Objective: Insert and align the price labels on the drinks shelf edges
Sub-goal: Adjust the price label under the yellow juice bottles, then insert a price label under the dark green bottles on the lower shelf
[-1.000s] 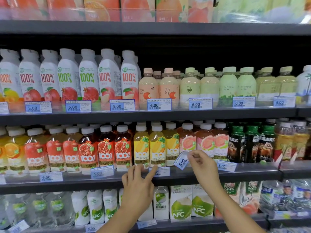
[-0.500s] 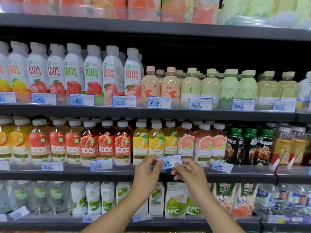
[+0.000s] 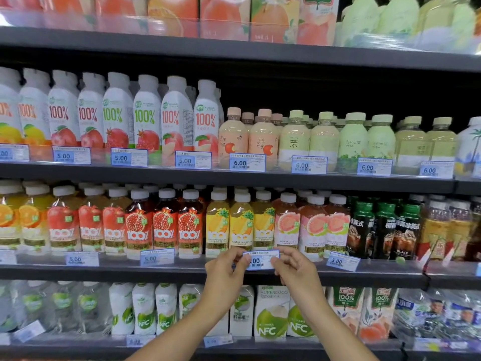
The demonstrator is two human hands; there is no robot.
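The left hand point(image 3: 226, 272) and right hand point(image 3: 294, 270) are bare, as are both forearms.

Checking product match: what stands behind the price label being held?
Behind the price label stand yellow pineapple juice bottles, with a pink guava bottle at its right end. The label, left hand and right hand cover their bases and the shelf edge there.

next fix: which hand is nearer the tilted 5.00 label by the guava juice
Right. Right hand is just left of the tilted label; left hand farther left, across the held label.
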